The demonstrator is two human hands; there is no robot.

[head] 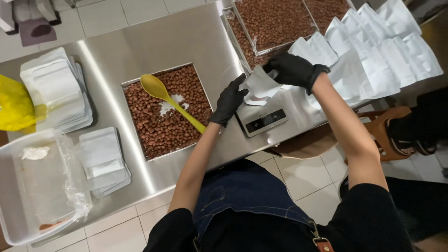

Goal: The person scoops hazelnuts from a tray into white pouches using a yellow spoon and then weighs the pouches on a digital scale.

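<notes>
Both my hands wear black gloves. My right hand [294, 69] grips the top of a white pouch [259, 86] held over a small digital scale [262, 117]. My left hand [228, 100] touches the pouch's left edge with its fingers spread. To the left of the scale, a steel tray [135, 84] full of brown nuts [163, 126] is sunk into the steel table [154, 42]. A yellow spoon [161, 93] lies in the nuts.
More trays of nuts [275, 21] stand at the back right. White pouches [373, 51] lie spread at the right, and stacked at the left [56, 88] and front left [101, 158]. A clear plastic bin [37, 186] sits at the left corner. A wooden stool [382, 130] stands right.
</notes>
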